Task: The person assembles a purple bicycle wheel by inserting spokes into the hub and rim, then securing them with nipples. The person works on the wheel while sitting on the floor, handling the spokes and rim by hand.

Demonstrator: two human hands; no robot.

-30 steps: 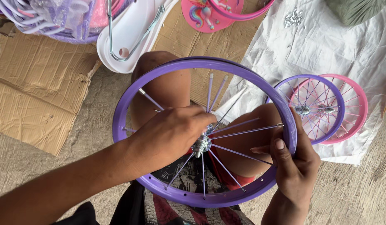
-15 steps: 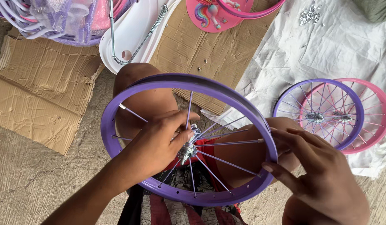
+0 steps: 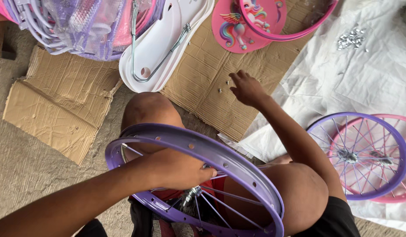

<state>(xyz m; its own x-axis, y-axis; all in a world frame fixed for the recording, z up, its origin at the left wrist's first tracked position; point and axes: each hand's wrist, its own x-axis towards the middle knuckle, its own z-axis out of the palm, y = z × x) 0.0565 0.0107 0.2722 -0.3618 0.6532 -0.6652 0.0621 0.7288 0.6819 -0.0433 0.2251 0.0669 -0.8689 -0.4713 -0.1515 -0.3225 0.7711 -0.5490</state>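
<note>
The purple metal wheel rim with thin silver spokes (image 3: 238,169) rests tilted across the person's bare knees, nearest the camera, its hub (image 3: 192,193) low between the legs. The left hand (image 3: 176,169) lies over the near part of the rim, fingers curled down among the spokes by the hub; whether they are clamped on a spoke or only resting there cannot be told, since the hand's back hides the fingertips.

Beyond the right knee the right hand (image 3: 246,89) reaches out over the flat sheet of brown corrugated cardboard (image 3: 203,83) on the ground, fingers spread apart and holding nothing, hovering just beside a few small silver metal nuts (image 3: 219,90) lying near the middle of that sheet.

To the right, on a crumpled white plastic sheet (image 3: 365,83), a second purple spoked wheel (image 3: 358,156) lies flat on top of a pink spoked wheel (image 3: 393,158), the two overlapping near the sheet's right edge. Farther up that sheet sits a small heap of silver hardware (image 3: 352,39).

At the far edge of the cardboard lie a white plastic mudguard with a bent wire stay (image 3: 161,44) and a pink round plastic panel with a cartoon unicorn (image 3: 238,26), a pink rim (image 3: 290,30) overlapping it. In the far left corner is a bundle of purple and pink bicycle parts wrapped in clear plastic (image 3: 80,22). A loose piece of torn cardboard (image 3: 58,109) lies on the concrete floor at left.
</note>
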